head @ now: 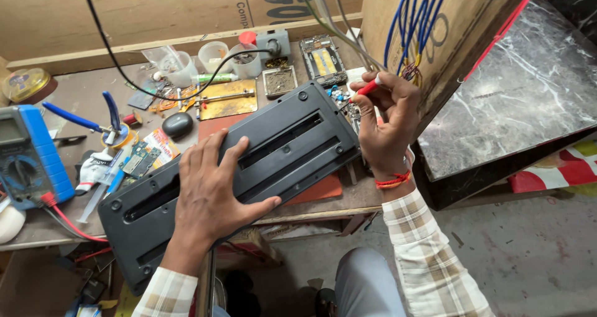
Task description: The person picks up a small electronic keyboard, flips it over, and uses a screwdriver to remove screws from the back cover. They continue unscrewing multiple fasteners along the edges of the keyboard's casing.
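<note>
Black plastic casing (249, 161) overhangs the bench edge under the flat left hand (208, 192); right hand (385, 124) pinches, seemingly, a red screwdriver (368, 87).

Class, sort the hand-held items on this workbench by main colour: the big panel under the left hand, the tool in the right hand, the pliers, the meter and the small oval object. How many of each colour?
Black: 2, the long panel under the left hand and the oval object
Blue: 2, the pliers and the meter
Red: 1, the tool in the right hand
Total: 5
</note>
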